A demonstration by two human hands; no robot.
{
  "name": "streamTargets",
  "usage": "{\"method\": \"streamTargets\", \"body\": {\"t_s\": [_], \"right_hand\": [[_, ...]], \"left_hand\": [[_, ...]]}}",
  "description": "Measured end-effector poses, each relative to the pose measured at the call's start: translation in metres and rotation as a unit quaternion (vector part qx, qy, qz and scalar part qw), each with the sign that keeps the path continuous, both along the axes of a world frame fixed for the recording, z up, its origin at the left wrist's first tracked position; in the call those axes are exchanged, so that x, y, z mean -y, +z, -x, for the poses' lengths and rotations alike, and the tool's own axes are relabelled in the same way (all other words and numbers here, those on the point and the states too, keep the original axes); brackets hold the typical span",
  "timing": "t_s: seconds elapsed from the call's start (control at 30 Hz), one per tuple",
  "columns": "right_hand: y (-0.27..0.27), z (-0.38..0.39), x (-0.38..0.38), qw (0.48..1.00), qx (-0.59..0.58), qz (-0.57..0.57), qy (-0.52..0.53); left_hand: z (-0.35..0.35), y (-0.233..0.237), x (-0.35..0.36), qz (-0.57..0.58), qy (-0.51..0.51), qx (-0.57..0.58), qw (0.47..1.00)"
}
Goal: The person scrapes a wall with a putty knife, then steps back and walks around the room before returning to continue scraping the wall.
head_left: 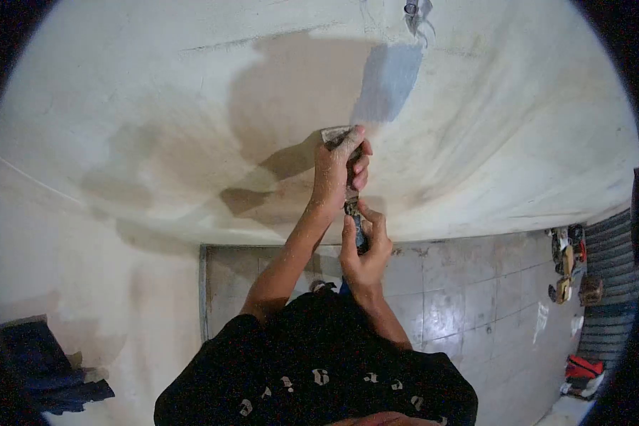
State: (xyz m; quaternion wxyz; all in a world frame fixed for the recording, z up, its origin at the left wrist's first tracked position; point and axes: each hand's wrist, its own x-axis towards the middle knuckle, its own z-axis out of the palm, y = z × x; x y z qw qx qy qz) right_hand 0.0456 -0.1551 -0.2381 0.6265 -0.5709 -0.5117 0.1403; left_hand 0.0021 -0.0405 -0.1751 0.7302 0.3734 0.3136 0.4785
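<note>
My left hand [339, 165] is wrapped round the upper part of a scraper-like tool [334, 134], its thumb near the flat metal blade. Below it, my right hand [366, 250] grips the dark handle end of the same tool. The blade is close to the pale wall [277, 92]; whether it touches cannot be made out. Just above the blade, a grey-blue patch [390, 82] runs up the wall. Dust or dried material coats the fingers of my left hand.
Wires hang from a hole [412, 10] at the top of the wall. Below is a tiled floor [444, 305]. At right, tools and odds and ends [564, 266] lie by a ribbed shutter [607, 284], with a red item [583, 367] lower down. Dark cloth [46, 366] is at lower left.
</note>
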Motion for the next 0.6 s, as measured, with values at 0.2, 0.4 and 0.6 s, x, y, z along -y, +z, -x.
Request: {"method": "streamTargets", "body": {"t_s": [0.2,0.4,0.6], "right_hand": [[0.015,-0.001,-0.008,1.000,0.007,-0.026,-0.001],[0.055,0.000,0.003,0.996,-0.058,0.055,0.036],[0.036,0.002,-0.001,1.000,-0.007,0.015,0.022]], "left_hand": [[-0.004,0.018,-0.011,-0.050,-0.002,0.054,0.997],[-0.002,0.035,-0.008,-0.045,0.014,0.072,0.996],[0.001,0.028,-0.010,-0.039,-0.010,0.063,0.997]]}}
